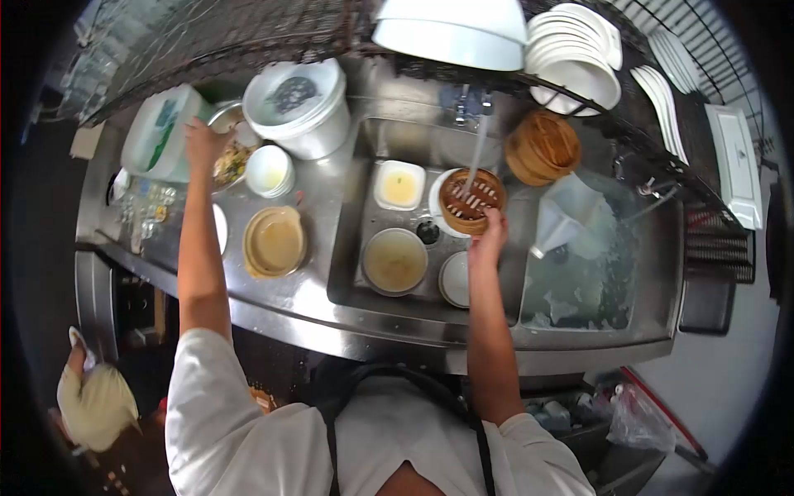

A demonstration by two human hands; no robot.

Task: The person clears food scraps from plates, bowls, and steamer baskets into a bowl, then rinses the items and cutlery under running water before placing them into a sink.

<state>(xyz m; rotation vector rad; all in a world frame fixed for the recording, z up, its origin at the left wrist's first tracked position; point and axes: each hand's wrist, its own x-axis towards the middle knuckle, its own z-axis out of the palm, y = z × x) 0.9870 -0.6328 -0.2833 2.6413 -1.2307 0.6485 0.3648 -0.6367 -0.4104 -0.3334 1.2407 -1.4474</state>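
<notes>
My right hand grips the near rim of a round bamboo steamer basket under the tap's running water, over a white plate in the left sink basin. Far to the left, my left hand reaches over a metal bowl of food scraps, between a pale green tub and a stack of white bowls. Its fingers are bent; what they hold, if anything, is hard to make out.
In the left basin lie a square dish, a bowl of cloudy liquid and a small bowl. Steamers stand behind the divider. A plastic jug floats right. A white bucket and rack dishes stand behind. Another person is lower left.
</notes>
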